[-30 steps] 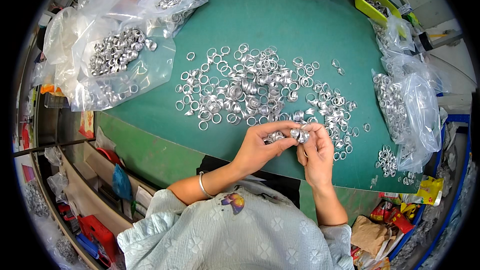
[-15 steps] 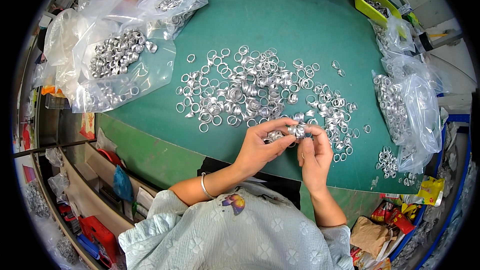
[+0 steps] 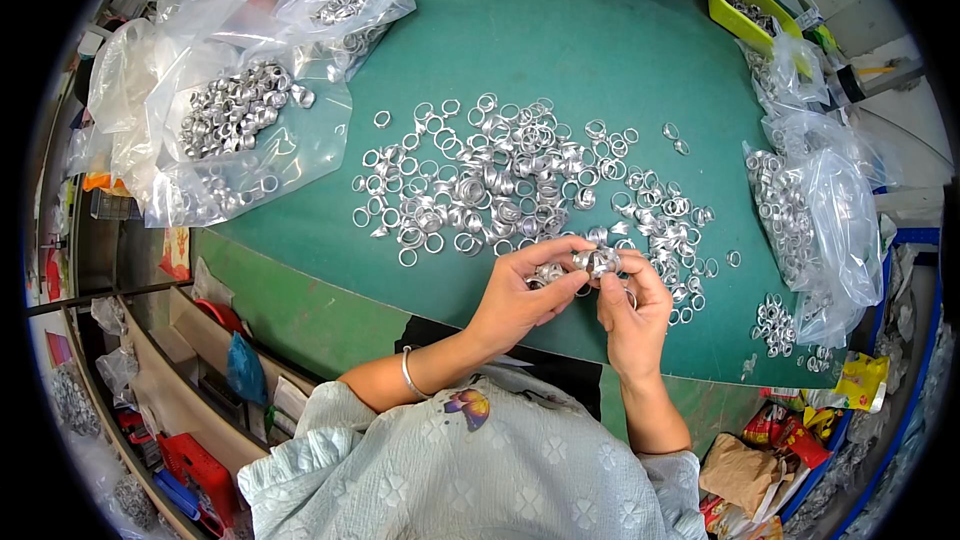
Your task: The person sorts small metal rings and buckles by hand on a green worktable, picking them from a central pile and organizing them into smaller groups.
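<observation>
Green mat (image 3: pixel 600 50), silver rings (image 3: pixel 500 180) strewn; clear bags (image 3: pixel 240 130) left and right.
Left hand (image 3: pixel 520 295) and right hand (image 3: pixel 632 315) pinch rings (image 3: pixel 596 260) together.

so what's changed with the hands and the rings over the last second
Very little. Both hands have stayed together at the near edge of the ring pile: the left hand and right hand keep their grip on a small cluster of metal rings between the fingertips, shifting only slightly. Nothing was picked up or let go. The loose rings on the green mat and the clear bags of rings lie as before.
</observation>
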{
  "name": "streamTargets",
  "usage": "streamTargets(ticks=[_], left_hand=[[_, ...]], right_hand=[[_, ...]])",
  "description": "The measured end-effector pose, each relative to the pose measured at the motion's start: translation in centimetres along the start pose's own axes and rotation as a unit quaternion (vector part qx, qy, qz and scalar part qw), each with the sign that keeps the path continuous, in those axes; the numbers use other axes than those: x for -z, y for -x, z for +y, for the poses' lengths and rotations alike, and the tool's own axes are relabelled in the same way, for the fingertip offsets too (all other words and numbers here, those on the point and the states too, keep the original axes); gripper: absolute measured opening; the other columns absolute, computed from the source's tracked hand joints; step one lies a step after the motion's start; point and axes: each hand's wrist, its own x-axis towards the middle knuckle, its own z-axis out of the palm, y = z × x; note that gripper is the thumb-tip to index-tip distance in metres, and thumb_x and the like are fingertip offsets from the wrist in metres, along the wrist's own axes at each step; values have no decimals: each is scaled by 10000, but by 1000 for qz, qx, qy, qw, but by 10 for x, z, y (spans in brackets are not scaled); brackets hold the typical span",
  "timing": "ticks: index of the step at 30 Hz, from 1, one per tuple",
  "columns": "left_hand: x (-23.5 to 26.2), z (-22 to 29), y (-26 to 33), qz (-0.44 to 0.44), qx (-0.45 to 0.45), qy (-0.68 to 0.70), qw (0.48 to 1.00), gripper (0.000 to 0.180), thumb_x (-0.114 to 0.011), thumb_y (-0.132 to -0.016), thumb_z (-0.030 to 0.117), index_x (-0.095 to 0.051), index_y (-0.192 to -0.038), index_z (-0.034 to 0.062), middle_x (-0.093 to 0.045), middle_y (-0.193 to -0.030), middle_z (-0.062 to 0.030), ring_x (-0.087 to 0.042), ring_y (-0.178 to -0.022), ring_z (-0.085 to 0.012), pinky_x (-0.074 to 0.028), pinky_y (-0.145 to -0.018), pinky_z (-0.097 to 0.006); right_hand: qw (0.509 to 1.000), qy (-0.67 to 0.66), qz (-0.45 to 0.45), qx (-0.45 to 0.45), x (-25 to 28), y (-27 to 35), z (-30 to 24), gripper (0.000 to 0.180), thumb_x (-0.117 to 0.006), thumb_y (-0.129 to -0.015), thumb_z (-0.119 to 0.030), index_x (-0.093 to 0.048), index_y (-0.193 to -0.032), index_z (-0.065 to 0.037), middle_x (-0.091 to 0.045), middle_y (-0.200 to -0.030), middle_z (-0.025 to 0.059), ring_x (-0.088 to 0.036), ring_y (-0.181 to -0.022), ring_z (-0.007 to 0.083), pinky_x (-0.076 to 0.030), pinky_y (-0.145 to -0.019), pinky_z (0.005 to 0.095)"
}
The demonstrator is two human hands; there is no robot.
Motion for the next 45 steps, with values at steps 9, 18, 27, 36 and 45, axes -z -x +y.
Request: streamTargets(ticks=[9,18,27,36,45], left_hand=[[-2,6,2,13,-49,-110,993,321,-639,-767,-6,-579,-1082,-16,-620,-939,-44,-550,-886,-86,-437,-815,-244],[0,1,1,7,-113,-152,982,310,-653,-749,-15,-593,-1053,-6,-616,-925,-36,-551,-887,-92,-434,-817,-247],[2,-6,3,-3,-113,-179,977,305,-666,-749,5,-588,-1043,-1,-611,-949,-33,-548,-894,-87,-439,-805,-239],[-7,-17,5,-51,-244,-419,873,310,-704,-707,54,-615,-1004,48,-616,-824,-91,-584,-645,-192,-470,-586,-263],[8,-4,-2,-16,59,81,995,165,-585,-867,163,-582,-903,1,-548,-703,-35,-455,-548,-65,-297,-395,-175]], right_hand=[[998,-54,-1,14,1,-1,7,110,-598,-844,-55,-573,-925,16,-545,-912,24,-393,-495,5,-270,-387,155],[997,-80,-1,-6,2,1,11,135,-609,-841,-65,-571,-940,19,-532,-883,17,-381,-484,8,-265,-385,164],[961,-246,20,-123,6,-8,12,124,-524,-905,-152,-524,-965,-43,-569,-854,25,-361,-455,30,-238,-364,183],[928,-317,56,-188,-7,-10,15,85,-553,-886,-171,-543,-932,-100,-584,-846,33,-549,-762,103,-445,-632,219],[948,-289,0,-136,-7,-8,13,101,-521,-905,-161,-503,-972,-88,-504,-693,12,-432,-522,65,-297,-405,178]])
